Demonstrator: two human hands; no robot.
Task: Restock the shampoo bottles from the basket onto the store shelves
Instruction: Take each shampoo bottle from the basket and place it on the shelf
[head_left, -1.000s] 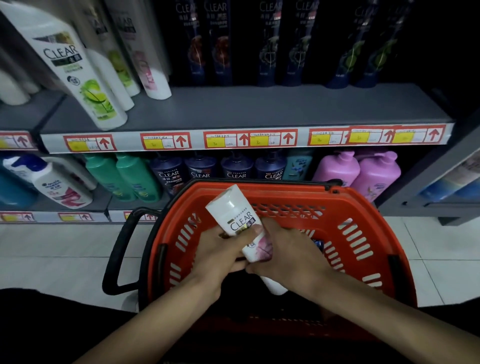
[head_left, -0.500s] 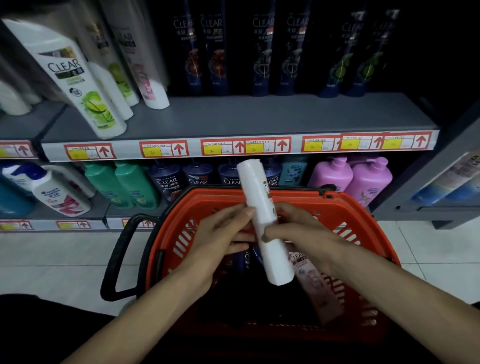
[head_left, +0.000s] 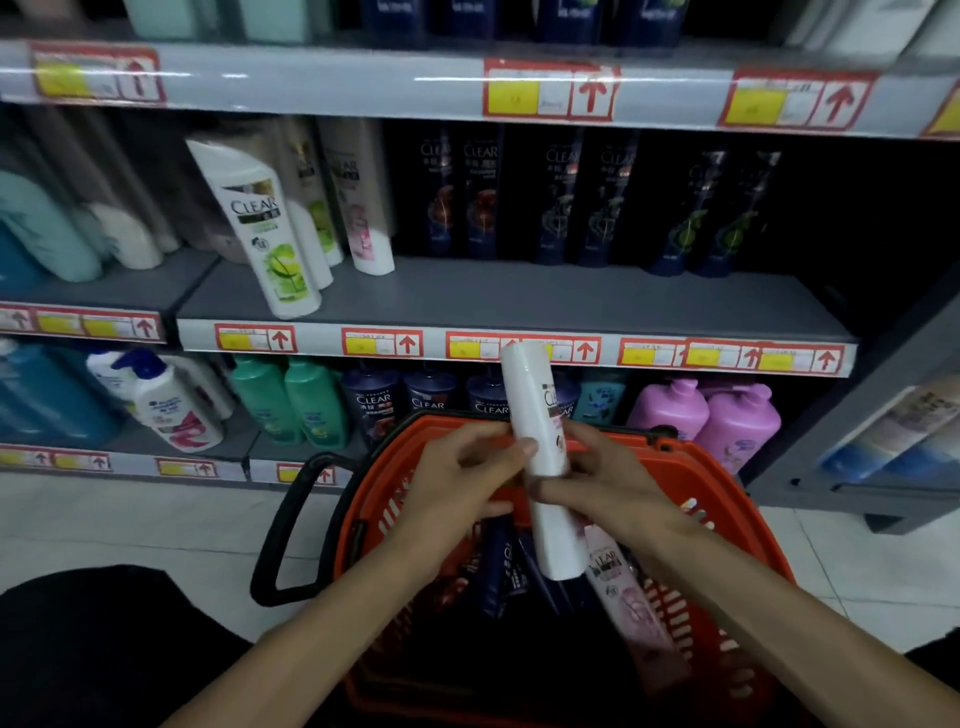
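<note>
A white CLEAR shampoo bottle (head_left: 537, 415) stands nearly upright above the orange basket (head_left: 743, 540), seen edge-on. My left hand (head_left: 457, 483) touches its left side with thumb and fingertips. My right hand (head_left: 608, 483) grips it from the right, fingers curled round its middle. Inside the basket lie a pink-and-white CLEAR bottle (head_left: 623, 597) and dark blue bottles (head_left: 501, 571). On the middle shelf (head_left: 519, 301) stand white CLEAR bottles (head_left: 265, 228) at the left and dark CLEAR bottles (head_left: 561, 202) at the back.
The basket's black handle (head_left: 280, 530) hangs over its left side above the tiled floor. The lower shelf holds green bottles (head_left: 291, 400), dark CLEAR jars (head_left: 374, 405) and pink pump bottles (head_left: 706, 421). A grey shelf upright (head_left: 883, 405) stands at the right.
The white bottle was lifted out of the basket and turned from face-on to edge-on and upright. The view has tilted up, so more of the shelves shows.
</note>
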